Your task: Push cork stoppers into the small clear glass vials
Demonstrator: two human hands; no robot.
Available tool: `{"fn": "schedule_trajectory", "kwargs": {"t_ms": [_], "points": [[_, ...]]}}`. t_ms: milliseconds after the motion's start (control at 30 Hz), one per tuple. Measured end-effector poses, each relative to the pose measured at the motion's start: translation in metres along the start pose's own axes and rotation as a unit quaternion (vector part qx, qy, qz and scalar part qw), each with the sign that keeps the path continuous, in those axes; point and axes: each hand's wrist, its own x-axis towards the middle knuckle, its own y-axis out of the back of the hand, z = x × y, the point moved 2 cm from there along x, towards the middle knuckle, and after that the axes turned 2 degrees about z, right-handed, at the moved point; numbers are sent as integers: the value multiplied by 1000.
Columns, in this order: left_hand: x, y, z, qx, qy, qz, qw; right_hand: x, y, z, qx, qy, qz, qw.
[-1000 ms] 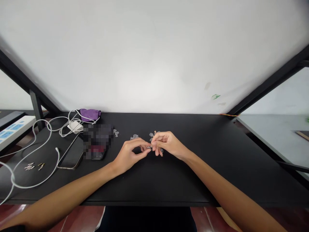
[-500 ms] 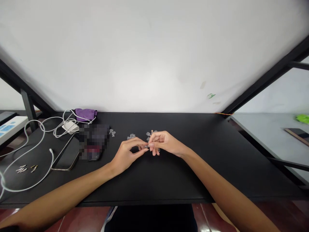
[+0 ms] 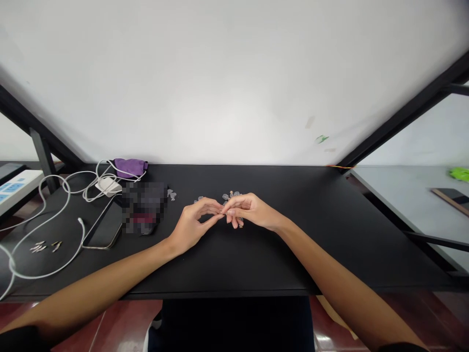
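Observation:
My left hand [image 3: 195, 221] and my right hand [image 3: 249, 210] meet fingertip to fingertip over the middle of the black desk [image 3: 293, 234]. Both pinch a tiny clear piece [image 3: 222, 211] between them, too small to name. Several small clear plastic pieces [image 3: 230, 195] lie on the desk just behind my right hand, and a few more [image 3: 171, 195] lie further left.
A phone [image 3: 104, 229] lies face down at the left beside a blurred dark object [image 3: 143, 208]. White cables [image 3: 47, 230], a charger [image 3: 106, 186] and a purple cloth [image 3: 129, 166] sit at the back left. Small metal bits [image 3: 44, 246] lie near the left edge. A white wall rises behind.
The view has tilted a little, so the desk sits slightly higher in frame. My hands stay joined at the fingertips, with only small finger movements.

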Motion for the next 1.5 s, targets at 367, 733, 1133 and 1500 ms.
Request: {"fn": "schedule_trajectory", "kwargs": {"t_ms": [367, 733, 1133, 1500], "points": [[-1, 3, -5, 53, -33, 9, 998, 3, -2, 6, -24, 37, 45, 998], [4, 5, 4, 117, -75, -18, 990, 2, 1, 3, -21, 53, 57, 997], [20, 32, 3, 520, -13, 7, 854, -34, 62, -28, -147, -77, -33, 986], [16, 32, -6, 538, 37, -44, 841, -28, 54, -9, -193, -162, -114, 961]]}}
